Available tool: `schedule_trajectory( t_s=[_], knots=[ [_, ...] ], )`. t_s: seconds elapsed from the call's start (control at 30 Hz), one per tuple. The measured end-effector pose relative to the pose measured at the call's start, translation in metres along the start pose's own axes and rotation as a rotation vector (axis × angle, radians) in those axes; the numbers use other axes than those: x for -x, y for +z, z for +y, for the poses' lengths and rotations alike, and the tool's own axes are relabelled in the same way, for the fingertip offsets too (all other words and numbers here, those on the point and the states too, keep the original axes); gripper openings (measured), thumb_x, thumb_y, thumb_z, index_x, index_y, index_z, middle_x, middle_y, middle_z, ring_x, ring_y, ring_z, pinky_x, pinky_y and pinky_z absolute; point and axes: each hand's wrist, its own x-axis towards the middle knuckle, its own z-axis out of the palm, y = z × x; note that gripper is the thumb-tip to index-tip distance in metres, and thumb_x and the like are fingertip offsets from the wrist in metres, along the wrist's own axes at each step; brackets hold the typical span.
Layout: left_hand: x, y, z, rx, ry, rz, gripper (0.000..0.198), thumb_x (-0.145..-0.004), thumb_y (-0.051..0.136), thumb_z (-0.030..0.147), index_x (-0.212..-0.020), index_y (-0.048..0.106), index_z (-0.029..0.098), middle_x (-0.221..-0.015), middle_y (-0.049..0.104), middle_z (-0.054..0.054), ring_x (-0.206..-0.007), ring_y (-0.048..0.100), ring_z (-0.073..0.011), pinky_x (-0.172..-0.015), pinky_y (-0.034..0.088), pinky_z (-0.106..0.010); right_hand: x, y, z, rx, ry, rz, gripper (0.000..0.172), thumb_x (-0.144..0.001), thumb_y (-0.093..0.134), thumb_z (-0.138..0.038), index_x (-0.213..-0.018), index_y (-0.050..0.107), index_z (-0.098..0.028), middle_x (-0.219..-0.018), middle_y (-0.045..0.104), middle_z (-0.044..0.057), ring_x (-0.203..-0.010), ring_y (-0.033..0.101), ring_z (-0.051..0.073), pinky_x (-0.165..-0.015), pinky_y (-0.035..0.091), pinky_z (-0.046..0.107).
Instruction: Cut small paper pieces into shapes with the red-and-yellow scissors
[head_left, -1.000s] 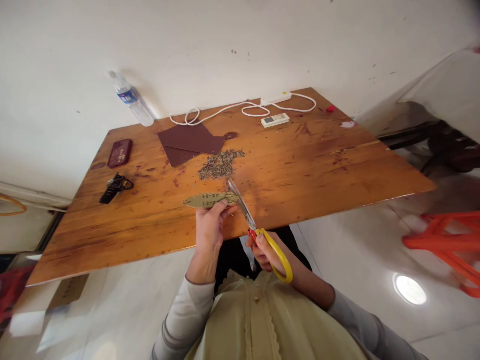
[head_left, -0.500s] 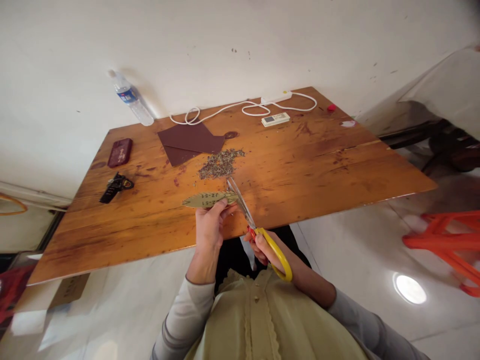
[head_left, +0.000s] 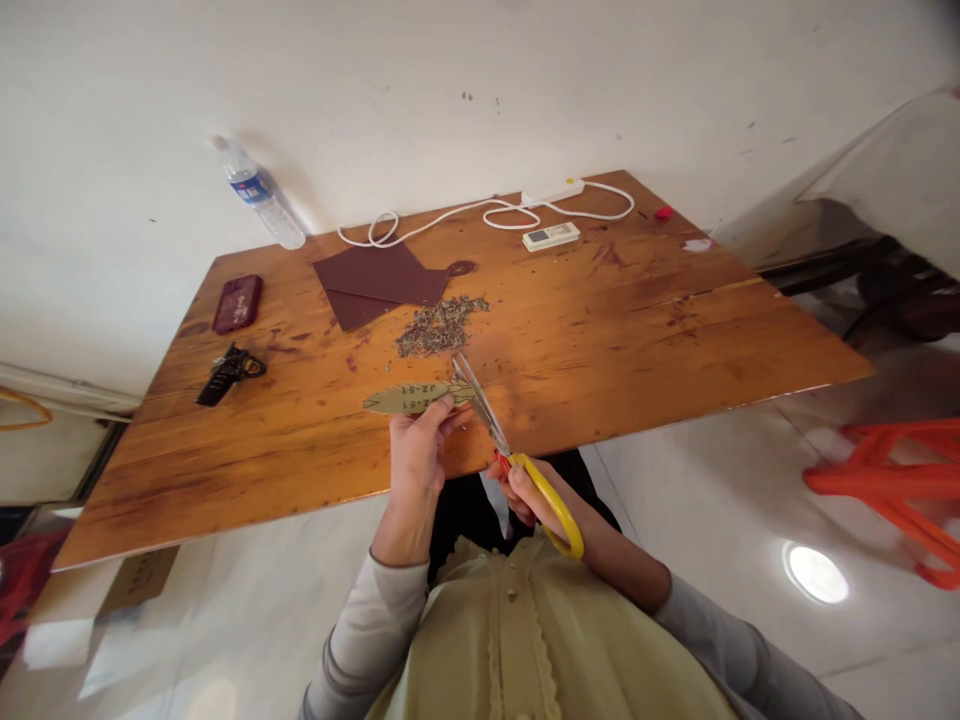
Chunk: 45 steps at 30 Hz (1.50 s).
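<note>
Between thumb and fingers, my left hand [head_left: 420,440] pinches a leaf-shaped piece of sandpaper [head_left: 397,399], its printed tan back facing up and its edge notched. My right hand [head_left: 529,490] is closed round the handles of a pair of scissors [head_left: 551,505], yellow and red. The metal blades point away from me and meet the right end of the leaf shape; they look slightly apart. Just beyond the blade tips lies a heap of small dark clippings [head_left: 441,327] on the wooden table [head_left: 637,320]. Behind it are dark maroon sheets [head_left: 382,275], overlapping.
A plastic bottle [head_left: 262,200] stands at the back left. Near the left edge are a maroon case [head_left: 238,304] and a black hair claw clip [head_left: 229,374]. A white power strip [head_left: 553,192] with its cord and a remote [head_left: 551,237] lie along the back. An orange stool [head_left: 892,480] stands right.
Almost nothing differs. The view has shifted very slightly; both hands, the scissors and the leaf-shaped piece keep nearly the same positions.
</note>
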Motion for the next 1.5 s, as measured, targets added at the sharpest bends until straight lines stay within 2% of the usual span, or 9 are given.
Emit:
schedule_trajectory(
  t_s=[0.1, 0.3, 0.47, 0.63, 0.77, 0.83, 0.93, 1.13, 1.5],
  knots=[
    [-0.001, -0.001, -0.001, -0.006, 0.005, -0.007, 0.033, -0.045, 0.091, 0.023, -0.071, 0.073, 0.014, -0.071, 0.075, -0.002, -0.064, 0.070, -0.0162, -0.063, 0.062, -0.030, 0.000, 0.000, 0.004, -0.062, 0.013, -0.004, 0.060, -0.088, 0.054, -0.081, -0.073, 0.049, -0.024, -0.063, 0.033, -0.007, -0.051, 0.026, 0.011, -0.045, 0.024, 0.027],
    [-0.001, -0.002, 0.001, -0.006, -0.008, -0.001, 0.030, -0.045, 0.089, 0.021, -0.070, 0.075, 0.014, -0.070, 0.076, -0.002, -0.062, 0.071, -0.0170, -0.061, 0.062, -0.029, -0.004, 0.004, 0.003, -0.173, 0.151, 0.024, 0.065, -0.075, 0.062, -0.086, -0.084, 0.056, -0.022, -0.057, 0.029, -0.012, -0.045, 0.018, 0.006, -0.039, 0.018, 0.020],
    [-0.003, -0.003, 0.002, -0.015, -0.029, 0.001, 0.026, -0.044, 0.087, 0.021, -0.065, 0.074, 0.014, -0.065, 0.074, -0.002, -0.058, 0.070, -0.0171, -0.060, 0.063, -0.030, -0.005, 0.004, -0.008, -0.158, 0.218, 0.021, 0.062, -0.069, 0.068, -0.082, -0.074, 0.047, -0.024, -0.051, 0.028, -0.014, -0.042, 0.017, 0.005, -0.035, 0.018, 0.017],
    [-0.005, -0.004, 0.004, -0.026, -0.046, -0.008, 0.026, -0.042, 0.086, 0.019, -0.064, 0.073, 0.014, -0.063, 0.074, -0.001, -0.057, 0.071, -0.0173, -0.059, 0.063, -0.030, -0.001, -0.001, -0.006, -0.096, 0.177, -0.003, 0.065, -0.071, 0.061, -0.088, -0.073, 0.047, -0.025, -0.051, 0.026, -0.014, -0.043, 0.017, 0.006, -0.035, 0.019, 0.019],
    [-0.005, -0.004, 0.005, -0.041, -0.054, -0.019, 0.024, -0.042, 0.086, 0.019, -0.060, 0.072, 0.014, -0.061, 0.073, -0.001, -0.058, 0.070, -0.0175, -0.059, 0.064, -0.030, 0.002, -0.006, 0.001, -0.029, 0.035, -0.048, 0.062, -0.085, 0.050, -0.085, -0.080, 0.051, -0.023, -0.061, 0.033, -0.009, -0.047, 0.025, 0.008, -0.041, 0.026, 0.022],
    [-0.005, -0.004, 0.007, -0.047, -0.058, -0.031, 0.023, -0.041, 0.086, 0.018, -0.060, 0.072, 0.015, -0.061, 0.073, -0.001, -0.059, 0.070, -0.0177, -0.059, 0.064, -0.031, 0.003, -0.008, 0.000, 0.027, -0.041, -0.062, 0.059, -0.093, 0.045, -0.080, -0.076, 0.047, -0.024, -0.066, 0.037, -0.006, -0.052, 0.030, 0.010, -0.045, 0.030, 0.024],
    [-0.005, -0.005, 0.009, -0.055, -0.064, -0.048, 0.024, -0.040, 0.086, 0.017, -0.061, 0.073, 0.016, -0.062, 0.073, -0.002, -0.059, 0.070, -0.0180, -0.059, 0.064, -0.032, 0.003, -0.011, -0.005, 0.098, -0.081, -0.046, 0.060, -0.093, 0.044, -0.080, -0.070, 0.037, -0.025, -0.066, 0.037, -0.005, -0.054, 0.031, 0.011, -0.046, 0.030, 0.026],
    [-0.006, -0.008, 0.009, -0.079, -0.062, -0.077, 0.026, -0.043, 0.089, 0.018, -0.064, 0.074, 0.015, -0.064, 0.074, -0.002, -0.061, 0.070, -0.0167, -0.063, 0.065, -0.033, -0.001, -0.014, -0.004, 0.125, -0.091, -0.027, 0.060, -0.089, 0.051, -0.080, -0.068, 0.036, -0.026, -0.059, 0.033, -0.007, -0.052, 0.027, 0.011, -0.045, 0.023, 0.028],
    [-0.008, -0.010, 0.009, -0.097, -0.078, -0.087, 0.022, -0.044, 0.086, 0.019, -0.059, 0.071, 0.015, -0.062, 0.073, -0.003, -0.059, 0.070, -0.0180, -0.063, 0.064, -0.033, 0.000, -0.016, 0.009, 0.051, 0.033, -0.020, 0.053, -0.089, 0.059, -0.072, -0.067, 0.042, -0.025, -0.056, 0.032, -0.007, -0.050, 0.026, 0.011, -0.045, 0.020, 0.028]
  ],
)
